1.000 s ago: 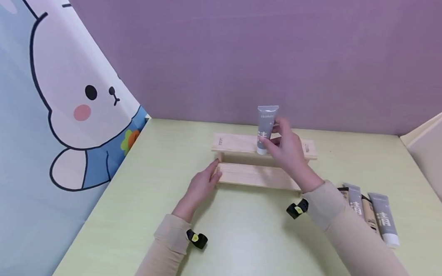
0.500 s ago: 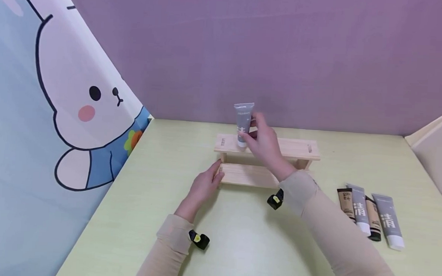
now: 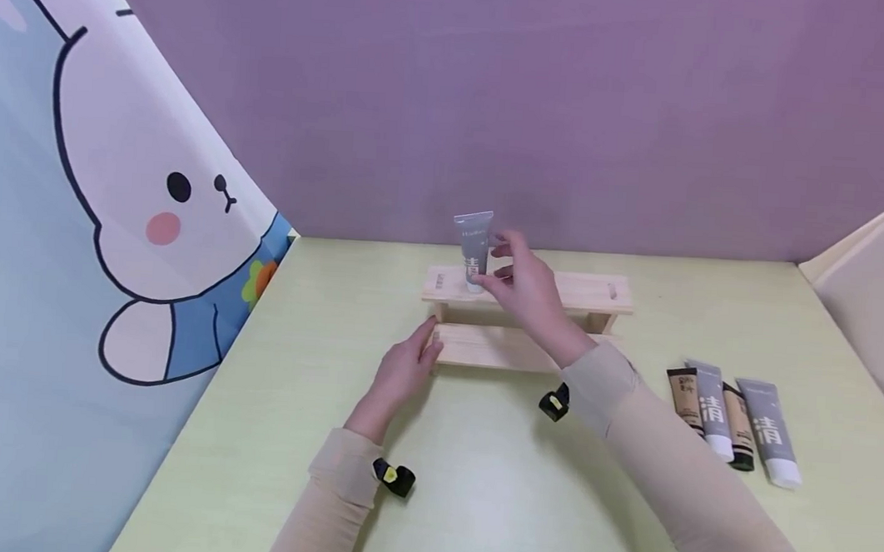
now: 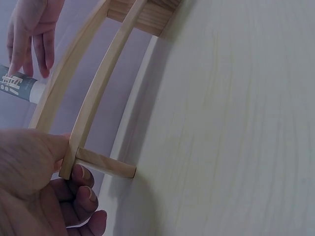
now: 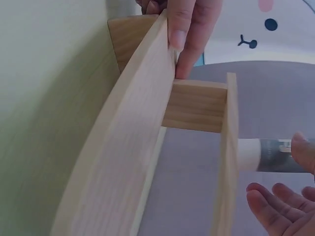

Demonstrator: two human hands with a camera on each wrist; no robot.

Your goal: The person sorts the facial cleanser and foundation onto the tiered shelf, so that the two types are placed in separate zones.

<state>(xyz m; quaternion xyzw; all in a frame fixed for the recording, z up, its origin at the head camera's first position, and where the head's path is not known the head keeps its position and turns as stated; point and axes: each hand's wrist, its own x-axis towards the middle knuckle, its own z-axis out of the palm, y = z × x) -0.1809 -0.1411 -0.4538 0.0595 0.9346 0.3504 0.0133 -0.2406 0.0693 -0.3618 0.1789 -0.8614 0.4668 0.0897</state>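
A two-tier wooden shelf (image 3: 579, 291) stands at the back of the table. On its upper board, towards the left end, a grey squeeze tube (image 3: 474, 243) stands upright on its white cap. My right hand (image 3: 529, 290) is just right of this tube. The right wrist view shows the thumb against the tube (image 5: 275, 155) and the other fingers spread away from it. My left hand (image 3: 403, 370) grips the left end of the lower board; in the left wrist view its thumb and curled fingers lie on either side of the wood (image 4: 91, 115).
Right of the shelf lie two grey tubes (image 3: 767, 431) and two brown tubes (image 3: 738, 425) side by side on the pale table (image 3: 476, 478). A purple backdrop (image 3: 570, 116) rises behind, and a rabbit-print cloth (image 3: 145, 210) hangs at the left.
My right hand has carried the grey tube leftwards along the upper board and set it down near the left end. Its fingers have loosened from the tube. The left hand stays on the shelf.
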